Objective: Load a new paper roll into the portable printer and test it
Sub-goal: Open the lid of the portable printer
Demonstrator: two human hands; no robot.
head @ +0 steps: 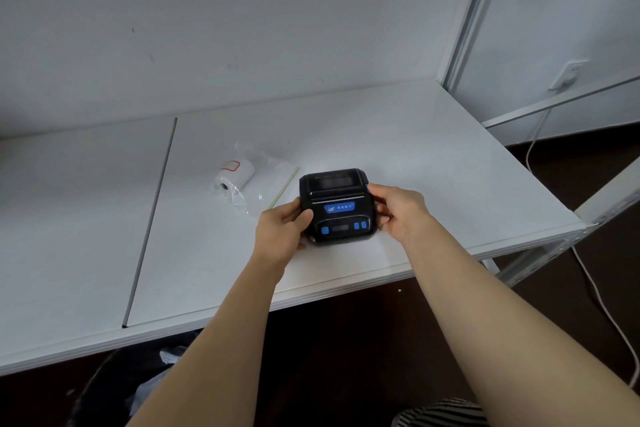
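A small black portable printer with blue buttons and a blue label sits on the white table. Its lid looks closed. My left hand grips its left side, thumb on the front corner. My right hand holds its right side, with a fingertip at the blue side latch. To the left lies a white paper roll with a red-outlined sticker, inside a clear plastic bag.
A thin pale strip lies between the bag and the printer. A grey seam divides the tabletop on the left. The table's right edge meets a metal frame; a white cable hangs over the dark floor.
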